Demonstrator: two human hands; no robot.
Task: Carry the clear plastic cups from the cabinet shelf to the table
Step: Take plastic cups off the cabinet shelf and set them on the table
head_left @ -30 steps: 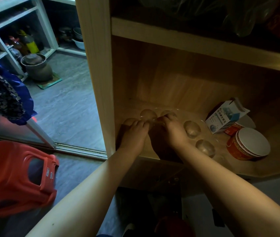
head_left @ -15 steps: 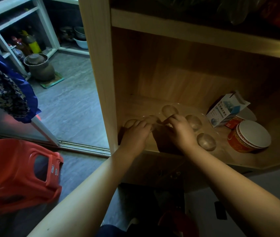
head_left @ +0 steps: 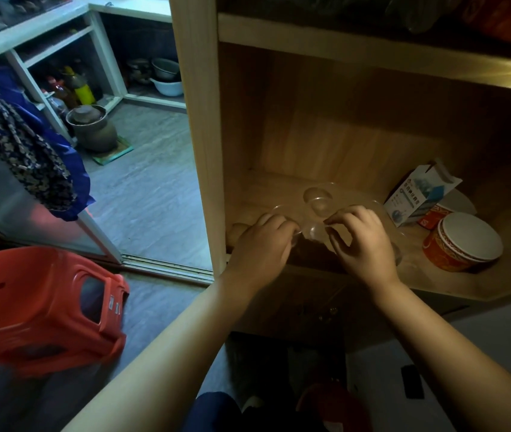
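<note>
Several clear plastic cups stand on the dim wooden cabinet shelf; they are hard to make out. One cup sits free just beyond my fingertips. My left hand curls over a cup near the shelf's front left. My right hand pinches the rim of another cup between the two hands. A further cup shows at the far left, partly hidden by my left hand. One more cup shows to the right of my right hand.
A white-and-blue carton and a red paper bowl with a white lid stand at the shelf's right. The cabinet's side panel is close on the left. A red plastic stool lies on the floor.
Both hands have drawn back a little toward the shelf's front edge and closed on cups. The cups now sit bunched closer between the hands.
</note>
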